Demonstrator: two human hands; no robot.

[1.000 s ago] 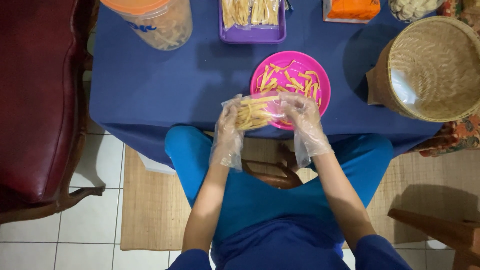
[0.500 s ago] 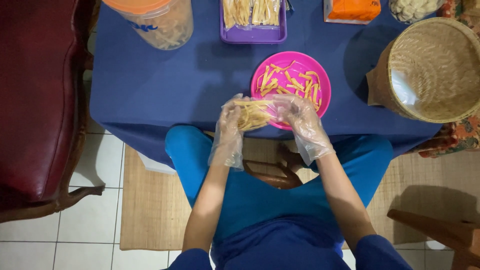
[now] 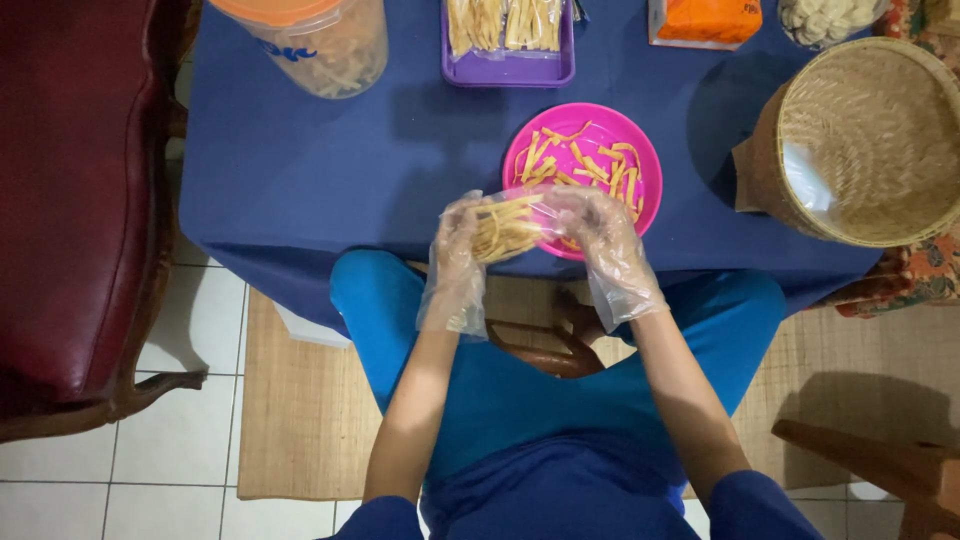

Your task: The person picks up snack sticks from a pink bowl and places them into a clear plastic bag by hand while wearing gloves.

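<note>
Here our left hand [image 3: 457,262] and right hand [image 3: 600,250], both in loose clear plastic gloves, are closed around a small clear bag of yellow snack sticks [image 3: 505,230], held just above the near rim of the pink plate [image 3: 640,165] on the blue tablecloth [image 3: 300,170]. The sticks look light and brittle, the film slippery, so we judge the bag's edges the safest hold.
</note>
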